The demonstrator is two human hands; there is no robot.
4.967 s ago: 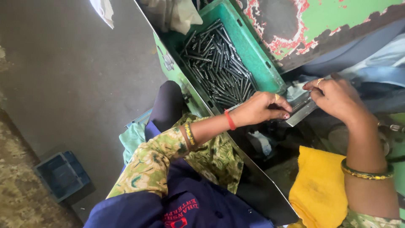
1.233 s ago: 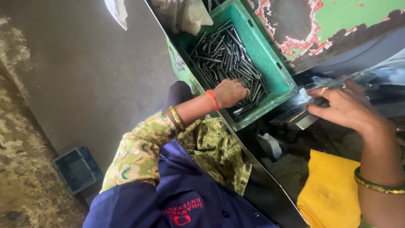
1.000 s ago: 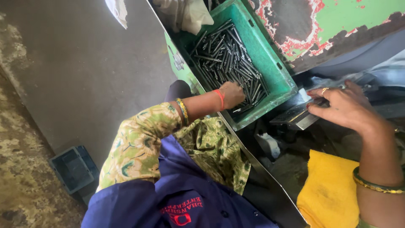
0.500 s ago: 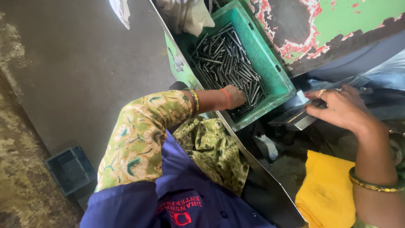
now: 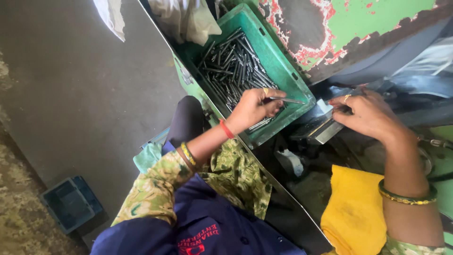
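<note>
Over the green plastic crate point(image 5: 288, 78), head view, the left hand point(image 5: 255, 107) hovers at the near-right corner, fingers curled and pinching one thin grey metal pin point(image 5: 289, 100) betw. thumb and fingertips. Pin lies approx. level, its free end pointing right, just above the crate rim. Crate is tilted rel. to the frame and holds a loose pile of dark metal pins point(image 5: 236, 71), lying in mixed directions, mostly along the crate's long side. Left wrist carries a red band point(image 5: 226, 128); gold bangles point(image 5: 188, 154) sit further up the forearm, next to a green patterned sleeve point(image 5: 151, 198).

Right hand point(image 5: 370, 113) rests to the right of the crate, well apart from the left hand, on a grey metal fixture block point(image 5: 318, 130) of the machine. Its fingers are bent and pressed close together at the block's top edge; whether they grip a part cannot be told, fingertips partly hidden. Ring on one finger, green-gold bangle point(image 5: 406, 196) on the forearm.

Behind the crate: machine body w/ chipped green and red paint point(image 5: 358, 23). Below the right forearm: yellow cloth point(image 5: 354, 212). Bottom left, on the floor: small blue plastic crate point(image 5: 71, 203). Top: pale cloth bundle point(image 5: 188, 19) beside the crate's far end.
</note>
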